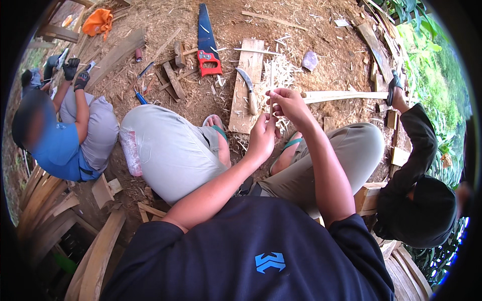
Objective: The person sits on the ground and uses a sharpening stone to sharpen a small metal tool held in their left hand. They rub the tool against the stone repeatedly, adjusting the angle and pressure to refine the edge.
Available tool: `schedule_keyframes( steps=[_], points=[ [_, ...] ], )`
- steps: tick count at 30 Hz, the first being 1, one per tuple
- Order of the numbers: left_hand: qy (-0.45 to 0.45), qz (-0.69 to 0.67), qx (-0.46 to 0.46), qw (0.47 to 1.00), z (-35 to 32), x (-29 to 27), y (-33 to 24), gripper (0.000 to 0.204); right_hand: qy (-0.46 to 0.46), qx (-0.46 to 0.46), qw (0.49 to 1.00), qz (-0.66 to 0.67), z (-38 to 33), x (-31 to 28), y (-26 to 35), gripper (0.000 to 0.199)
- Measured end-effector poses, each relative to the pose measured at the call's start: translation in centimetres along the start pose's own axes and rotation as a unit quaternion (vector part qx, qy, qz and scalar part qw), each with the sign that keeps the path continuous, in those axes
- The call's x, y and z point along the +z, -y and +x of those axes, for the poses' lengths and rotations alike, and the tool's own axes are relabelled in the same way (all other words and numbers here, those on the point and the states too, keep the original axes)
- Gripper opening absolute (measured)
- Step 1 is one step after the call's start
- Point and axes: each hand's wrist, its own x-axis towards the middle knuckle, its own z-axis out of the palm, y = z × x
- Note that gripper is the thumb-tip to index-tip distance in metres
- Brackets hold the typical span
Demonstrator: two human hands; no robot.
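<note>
A thin, pale wooden stick (272, 80) stands nearly upright in the picture between my two hands. My left hand (262, 138) has its fingers closed around the lower end. Just above it, my right hand (289, 107) pinches the stick between thumb and fingertips. A curved knife (252, 102) with a wooden handle lies left of my hands, on a flat board (240, 114) among the shavings. Beyond it to the left is a handsaw (206, 42) with a blue blade and a red handle.
Pale shavings (286, 72) and a purplish stone (310, 60) lie ahead. Wooden blocks (173, 80) and an orange cloth (97, 23) are at the left. A gloved person (65, 133) sits at left; another person in black (419, 200) sits at right, near long pale strips (346, 96).
</note>
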Motion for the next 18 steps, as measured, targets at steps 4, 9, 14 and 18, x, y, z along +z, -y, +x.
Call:
schedule_keyframes(
  steps=[4, 9, 14, 18],
  points=[
    [0.000, -0.006, -0.017, 1.000, -0.4, 0.0, -0.8, 0.026, -0.014, -0.010, 1.000, -0.021, -0.2, 0.1, 0.0, 0.025],
    [0.003, -0.022, -0.029, 0.999, -0.4, -0.1, -1.2, 0.028, -0.008, -0.009, 1.000, -0.029, -0.3, 0.3, 0.1, 0.027],
    [0.007, -0.060, 0.001, 0.998, -0.1, -0.5, -0.7, 0.029, 0.021, 0.001, 1.000, -0.002, -0.4, 0.7, 0.1, 0.031],
    [-0.011, -0.080, 0.036, 0.996, -0.2, -0.7, -0.7, 0.027, 0.044, 0.037, 0.994, 0.090, -0.1, 1.2, 0.3, 0.032]
  ],
)
